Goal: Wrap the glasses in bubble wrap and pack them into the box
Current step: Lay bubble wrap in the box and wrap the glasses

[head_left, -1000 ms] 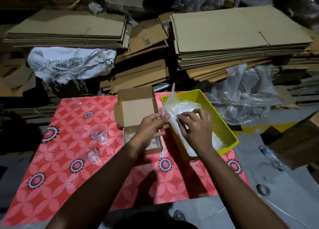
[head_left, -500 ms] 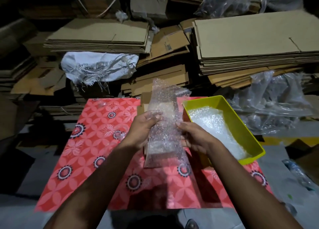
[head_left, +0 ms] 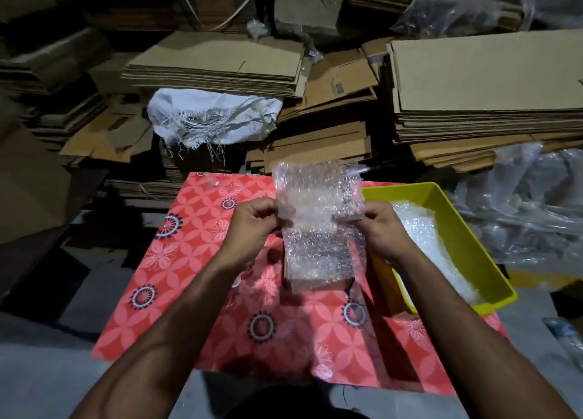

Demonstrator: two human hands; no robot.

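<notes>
A clear sheet of bubble wrap (head_left: 318,216) hangs upright above the red patterned cloth (head_left: 195,260). My left hand (head_left: 252,226) pinches its left edge and my right hand (head_left: 381,229) pinches its right edge. Behind the sheet, mostly hidden, stands the small cardboard box (head_left: 315,284); only its lower front shows. The yellow tray (head_left: 451,216) to the right holds more bubble wrap (head_left: 426,238). One clear glass (head_left: 214,183) shows faintly at the cloth's far edge; the other glasses are hidden by my left arm.
Stacks of flattened cardboard (head_left: 473,80) rise behind the cloth, with a white torn sack (head_left: 211,115) on the left stack's foot. Crumpled clear plastic bags (head_left: 520,204) lie right of the tray. Grey floor surrounds the cloth.
Both hands lifted a bubble wrap sheet out of the tray and spread it wide, each hand now on one side edge. The camera view shifted left and down.
</notes>
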